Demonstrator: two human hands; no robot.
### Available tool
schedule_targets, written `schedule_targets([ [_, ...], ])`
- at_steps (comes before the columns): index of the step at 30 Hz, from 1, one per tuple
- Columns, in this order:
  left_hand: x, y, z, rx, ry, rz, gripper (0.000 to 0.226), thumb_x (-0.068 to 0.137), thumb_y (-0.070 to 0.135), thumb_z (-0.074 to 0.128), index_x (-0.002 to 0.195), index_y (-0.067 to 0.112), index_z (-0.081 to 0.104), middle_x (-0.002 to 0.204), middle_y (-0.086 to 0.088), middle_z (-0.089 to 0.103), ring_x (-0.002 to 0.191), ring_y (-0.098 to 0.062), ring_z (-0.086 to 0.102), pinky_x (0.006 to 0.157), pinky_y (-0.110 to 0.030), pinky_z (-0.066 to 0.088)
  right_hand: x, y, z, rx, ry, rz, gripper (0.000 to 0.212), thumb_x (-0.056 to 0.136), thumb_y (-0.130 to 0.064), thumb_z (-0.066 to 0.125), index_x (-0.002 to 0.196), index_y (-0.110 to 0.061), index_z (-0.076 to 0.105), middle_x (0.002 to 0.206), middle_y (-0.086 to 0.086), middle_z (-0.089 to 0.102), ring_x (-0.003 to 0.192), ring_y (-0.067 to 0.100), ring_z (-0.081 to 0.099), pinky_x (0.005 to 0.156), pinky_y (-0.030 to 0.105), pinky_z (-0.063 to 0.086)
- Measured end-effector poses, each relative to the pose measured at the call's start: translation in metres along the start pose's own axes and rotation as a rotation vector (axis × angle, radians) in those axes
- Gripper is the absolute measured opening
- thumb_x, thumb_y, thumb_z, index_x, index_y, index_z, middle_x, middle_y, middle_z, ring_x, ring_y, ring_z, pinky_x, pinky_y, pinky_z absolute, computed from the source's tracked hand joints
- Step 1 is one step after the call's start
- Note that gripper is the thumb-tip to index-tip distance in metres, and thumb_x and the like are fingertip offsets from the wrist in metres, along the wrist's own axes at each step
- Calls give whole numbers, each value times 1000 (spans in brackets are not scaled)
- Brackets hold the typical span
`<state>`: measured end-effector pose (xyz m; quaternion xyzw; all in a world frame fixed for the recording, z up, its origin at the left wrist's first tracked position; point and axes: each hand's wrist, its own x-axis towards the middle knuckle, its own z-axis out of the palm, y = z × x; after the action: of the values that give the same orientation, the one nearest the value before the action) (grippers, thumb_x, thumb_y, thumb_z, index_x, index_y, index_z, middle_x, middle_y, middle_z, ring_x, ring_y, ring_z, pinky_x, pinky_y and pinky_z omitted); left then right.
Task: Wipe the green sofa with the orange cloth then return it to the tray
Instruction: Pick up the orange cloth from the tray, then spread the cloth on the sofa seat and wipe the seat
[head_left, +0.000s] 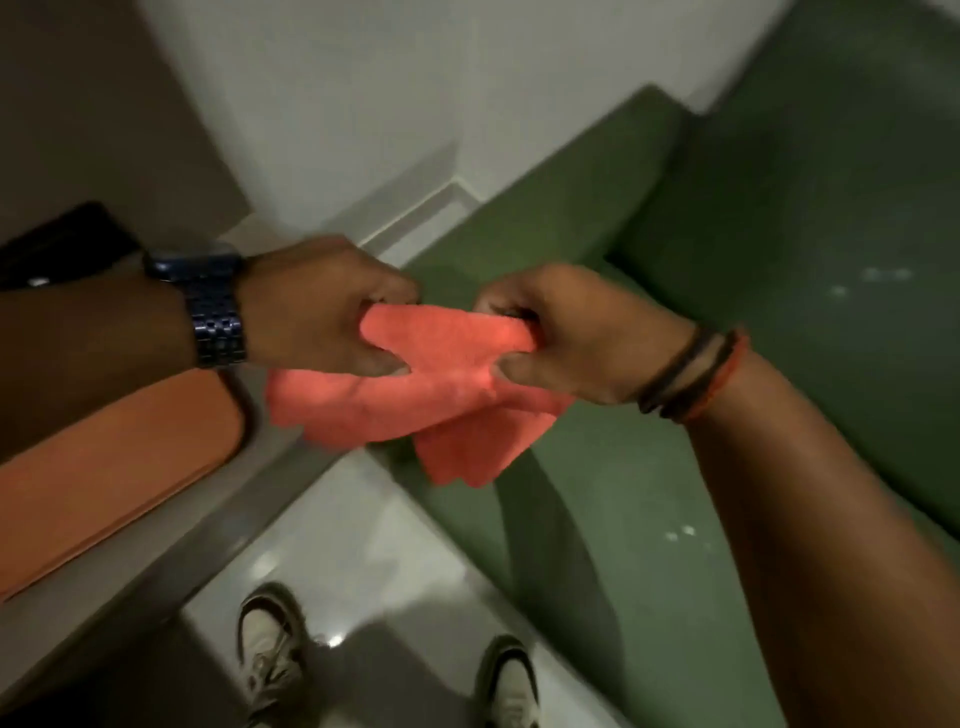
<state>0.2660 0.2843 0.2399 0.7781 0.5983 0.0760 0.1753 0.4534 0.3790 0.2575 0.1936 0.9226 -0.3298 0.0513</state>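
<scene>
Both hands are closed on one orange cloth (415, 389), held in the air between them. The left hand (322, 306) pinches the cloth's upper left part, thumb below and fingers curled over the top; the right hand (566, 332) grips the upper right part the same way. The stretch of cloth between the two grips runs roughly level from hand to hand, so its long axis lies left to right; the loose rest hangs below the hands, one corner pointing down under the right hand.

The left wrist carries one dark metal-link watch (215, 306). The right wrist carries a few thin bands (691, 374), dark and orange; blur hides their exact number.

Beyond and below the right hand lies the green sofa (779, 260), its arm just behind the cloth. Below the left forearm sits one orange tray (104, 483) on a grey surface. Two shoes (270, 654) stand on the pale floor (374, 545) beneath the hands.
</scene>
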Motion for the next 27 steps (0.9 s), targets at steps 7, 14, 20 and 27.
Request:
schedule_targets([
  [7, 200, 189, 31, 97, 250, 286, 15, 74, 18, 68, 72, 9, 57, 72, -14, 61, 69, -35, 58, 57, -40, 42, -221, 135, -72, -212, 494, 309, 20, 66, 2, 64, 79, -12, 58, 75, 6, 58, 71, 25, 55, 65, 33, 41],
  [14, 258, 237, 165, 136, 174, 394, 17, 59, 17, 77, 70, 12, 64, 66, -10, 63, 61, -32, 62, 54, -37, 48, -291, 248, 37, -203, 523, 511, 21, 85, -6, 59, 105, -8, 62, 95, 20, 60, 86, 39, 57, 73, 46, 49],
  [20, 221, 171, 291, 208, -264, 233, 92, 22, 37, 93, 106, 10, 69, 117, -21, 63, 105, -39, 60, 83, -52, 50, -316, 278, 168, 10, -114, 563, 49, 83, -48, 63, 123, -19, 54, 121, 10, 60, 109, 31, 56, 93, 40, 47],
  [27, 211, 93, 338, 239, -447, -290, 171, 13, 71, 76, 146, 17, -17, 158, -5, -8, 142, -26, -5, 114, -49, 6, -239, 308, 226, 3, 563, 889, 71, 84, -62, 40, 143, -25, 32, 153, 16, 28, 142, 34, 22, 113, 52, 23],
])
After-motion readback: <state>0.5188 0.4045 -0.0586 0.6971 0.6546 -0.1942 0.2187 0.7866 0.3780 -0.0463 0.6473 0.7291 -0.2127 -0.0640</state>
